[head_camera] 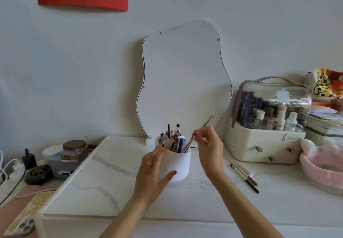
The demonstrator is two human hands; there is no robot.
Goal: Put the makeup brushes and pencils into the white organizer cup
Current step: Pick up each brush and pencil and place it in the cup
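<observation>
The white organizer cup is positioned on the marble-patterned tabletop, in front of the wavy-edged mirror, and is already stocked with upright brushes and pencils. The cup is steadied by the left hand, whose fingers and thumb are spread around its near-left wall rather than clenched. A thin makeup brush is pinched near mid-shaft between the fingertips of the right hand; the brush is tilted, its lower end inside the right part of the cup opening and its upper end pointing far-right. The brush is judged to be light, rigid and smooth-shafted, so a light pinch at mid-length is considered sufficient; any bristle end is best left untouched. The cup is judged to be rigid yet liable to tip if knocked at the rim, so support low on the wall is advisable. Three pencils are left lying side by side on the tabletop, right of the cup and near the cream cosmetics box; these are also judged slender and stiff, prone to rolling, and are best lifted at mid-shaft.
</observation>
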